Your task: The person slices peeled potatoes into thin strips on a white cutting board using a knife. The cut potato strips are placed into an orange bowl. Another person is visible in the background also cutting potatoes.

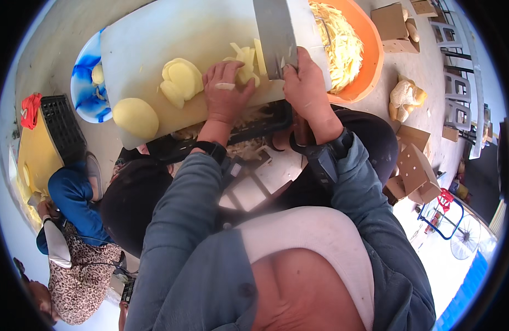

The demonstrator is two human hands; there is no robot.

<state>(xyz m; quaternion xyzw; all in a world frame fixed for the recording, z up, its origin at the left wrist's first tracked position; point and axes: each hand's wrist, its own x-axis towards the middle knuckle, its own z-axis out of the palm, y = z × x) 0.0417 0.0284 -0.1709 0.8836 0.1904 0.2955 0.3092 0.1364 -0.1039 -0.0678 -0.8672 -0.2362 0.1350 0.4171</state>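
Note:
My right hand [306,85] grips a broad cleaver [275,39], its blade pointing away from me over the white cutting board [155,37]. Left of the blade, my left hand [225,89] holds cut potato slices [249,66] against the board, with its thumb and fingertips on them. A pale band or strip lies across one of its fingers; I cannot tell which it is. One potato strip [260,56] stands apart beside the blade. To the left rest a fanned stack of potato slices [181,80] and a whole peeled potato [136,118].
An orange basin [374,53] of potato strips [339,45] stands at the board's right. A blue-and-white basin [83,82] is at its left. Below is a black crate [258,128]. A co-worker [83,273] sits at left. Cardboard boxes [418,171] and a sack [405,99] lie right.

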